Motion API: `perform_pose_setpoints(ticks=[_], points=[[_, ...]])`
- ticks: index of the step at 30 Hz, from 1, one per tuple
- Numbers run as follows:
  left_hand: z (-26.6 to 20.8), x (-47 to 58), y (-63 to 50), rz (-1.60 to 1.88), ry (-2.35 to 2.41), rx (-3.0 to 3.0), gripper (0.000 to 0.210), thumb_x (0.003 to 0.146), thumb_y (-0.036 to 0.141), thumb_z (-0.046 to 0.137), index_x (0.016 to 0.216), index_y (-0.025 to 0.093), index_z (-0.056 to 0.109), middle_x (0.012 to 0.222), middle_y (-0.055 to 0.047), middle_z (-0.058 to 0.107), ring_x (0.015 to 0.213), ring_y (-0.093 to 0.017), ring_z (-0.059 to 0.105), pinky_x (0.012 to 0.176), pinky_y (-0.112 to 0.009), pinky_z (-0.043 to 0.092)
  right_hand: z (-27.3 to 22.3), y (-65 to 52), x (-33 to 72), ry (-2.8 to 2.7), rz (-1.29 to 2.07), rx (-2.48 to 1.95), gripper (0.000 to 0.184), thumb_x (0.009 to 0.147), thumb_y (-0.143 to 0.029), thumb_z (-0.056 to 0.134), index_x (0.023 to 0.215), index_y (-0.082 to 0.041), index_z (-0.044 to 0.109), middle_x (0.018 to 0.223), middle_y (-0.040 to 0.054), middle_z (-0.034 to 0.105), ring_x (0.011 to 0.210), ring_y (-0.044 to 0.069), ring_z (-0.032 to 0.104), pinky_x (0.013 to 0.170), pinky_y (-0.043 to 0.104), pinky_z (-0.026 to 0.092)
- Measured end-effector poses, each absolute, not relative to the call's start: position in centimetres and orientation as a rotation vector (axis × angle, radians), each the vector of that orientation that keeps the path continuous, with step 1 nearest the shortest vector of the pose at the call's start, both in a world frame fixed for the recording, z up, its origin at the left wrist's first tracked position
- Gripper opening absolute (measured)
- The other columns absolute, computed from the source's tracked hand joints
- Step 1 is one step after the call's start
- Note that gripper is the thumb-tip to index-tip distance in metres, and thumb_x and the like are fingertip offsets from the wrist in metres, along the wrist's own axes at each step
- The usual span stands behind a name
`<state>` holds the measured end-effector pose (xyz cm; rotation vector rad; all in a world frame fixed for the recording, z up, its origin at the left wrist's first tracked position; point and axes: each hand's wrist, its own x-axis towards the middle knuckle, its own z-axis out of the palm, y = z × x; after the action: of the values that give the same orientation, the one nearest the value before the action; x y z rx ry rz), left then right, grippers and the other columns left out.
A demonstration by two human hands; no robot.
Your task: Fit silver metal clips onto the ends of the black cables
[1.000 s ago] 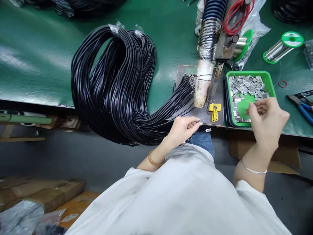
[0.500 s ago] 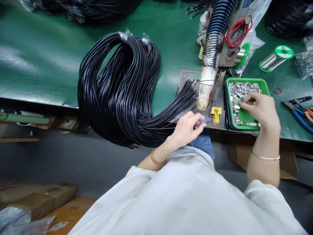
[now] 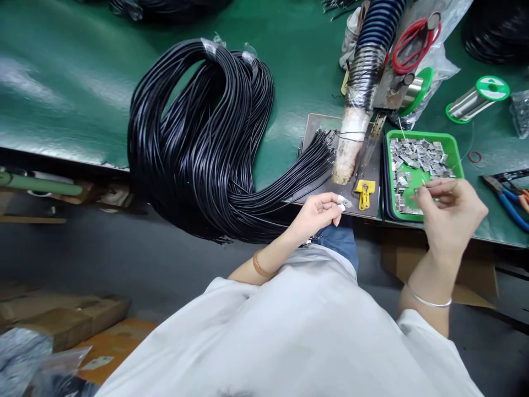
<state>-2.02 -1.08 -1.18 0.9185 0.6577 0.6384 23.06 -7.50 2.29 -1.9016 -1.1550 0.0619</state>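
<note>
My left hand (image 3: 319, 214) is closed in a pinch at the front edge of the dark work board (image 3: 303, 190); something small and pale shows at its fingertips, too small to name. Over the front right of a green tray (image 3: 454, 144), my right hand (image 3: 452, 212) has thumb and fingers pressed together; a thin light sliver shows at their tips. Small metal connectors (image 3: 425, 154) lie loose in the tray. Left of my left hand, a big bundle of black cables (image 3: 215, 149) ends in stripped tips on the board. A yellow clip (image 3: 364, 193) sits between my hands.
A ribbed hose (image 3: 366, 71) with a wrapped, stained end hangs over the board, beside a metal stand with red cable (image 3: 413, 47). Right of it are a solder wire spool (image 3: 475, 102), a red ring (image 3: 474, 156) and blue-handled pliers (image 3: 510, 204). Cardboard boxes (image 3: 82, 320) are on the floor.
My right hand has come back from among the connectors toward me, over the tray's front edge. My left hand has turned slightly at the board's edge, its fingertips now showing more clearly.
</note>
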Motion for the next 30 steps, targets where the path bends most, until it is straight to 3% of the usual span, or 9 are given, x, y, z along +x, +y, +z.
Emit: perform_pose_setpoints(ticks=[4, 7, 13, 19, 26, 30], points=[[-0.8, -1.7, -0.8, 0.678, 0.657, 0.979, 0.025, 0.081, 0.034, 0.072, 0.089, 0.013, 0.063, 0.053, 0.004, 0.059, 0.046, -0.004, 0.045, 0.049, -0.018, 0.033, 2.9, -8.8, 18.6, -1.1, 0.456, -1.658, 0.019, 0.076, -0.028, 0.077, 0.075, -0.018, 0.06, 0.085, 0.0014, 0.071, 0.067, 0.012, 0.067, 0.063, 0.026, 0.059], [-0.7, -1.6, -0.7, 0.693, 0.698, 1.033, 0.028, 0.079, 0.037, 0.075, 0.083, 0.013, 0.062, 0.052, 0.004, 0.059, 0.046, -0.004, 0.048, 0.052, -0.019, 0.038, 2.6, -9.1, 16.1, -1.069, 0.646, -1.503, 0.019, 0.079, -0.027, 0.076, 0.075, -0.019, 0.059, 0.088, 0.002, 0.072, 0.072, 0.014, 0.072, 0.07, 0.029, 0.064], [-0.4, -1.6, -0.8, 0.758, 0.726, 1.11, 0.029, 0.078, 0.039, 0.077, 0.081, 0.012, 0.067, 0.06, 0.002, 0.062, 0.054, -0.006, 0.055, 0.055, -0.019, 0.043, 1.4, -8.5, 13.4, -1.249, 0.311, -1.577, 0.003, 0.085, -0.027, 0.071, 0.084, -0.024, 0.07, 0.093, 0.0034, 0.072, 0.087, 0.017, 0.071, 0.071, 0.031, 0.062], [-0.4, -1.6, -0.9, 0.76, 0.656, 1.133, 0.029, 0.075, 0.039, 0.08, 0.079, 0.012, 0.07, 0.063, 0.002, 0.061, 0.056, -0.006, 0.053, 0.056, -0.019, 0.045, 0.8, -8.1, 13.2, -1.259, 0.525, -1.481, 0.005, 0.087, -0.024, 0.069, 0.089, -0.025, 0.073, 0.1, 0.0028, 0.072, 0.09, 0.015, 0.071, 0.074, 0.029, 0.063], [-0.6, -1.9, -0.8, 0.702, 0.619, 1.203, 0.027, 0.082, 0.037, 0.074, 0.081, 0.01, 0.071, 0.065, 0.001, 0.06, 0.055, -0.005, 0.049, 0.053, -0.019, 0.04, 0.6, -8.2, 13.3, -1.254, 0.577, -1.445, 0.006, 0.086, -0.022, 0.07, 0.089, -0.025, 0.074, 0.101, 0.0026, 0.072, 0.09, 0.015, 0.07, 0.074, 0.028, 0.062], [-0.2, -2.5, -0.4, 0.664, 0.554, 1.257, 0.022, 0.081, 0.032, 0.076, 0.084, 0.01, 0.076, 0.074, -0.004, 0.068, 0.062, -0.007, 0.054, 0.059, -0.02, 0.044, 0.2, -8.3, 14.2, -1.221, 0.741, -1.378, 0.003, 0.085, -0.025, 0.072, 0.087, -0.024, 0.073, 0.101, 0.0035, 0.072, 0.092, 0.015, 0.071, 0.076, 0.028, 0.063]])
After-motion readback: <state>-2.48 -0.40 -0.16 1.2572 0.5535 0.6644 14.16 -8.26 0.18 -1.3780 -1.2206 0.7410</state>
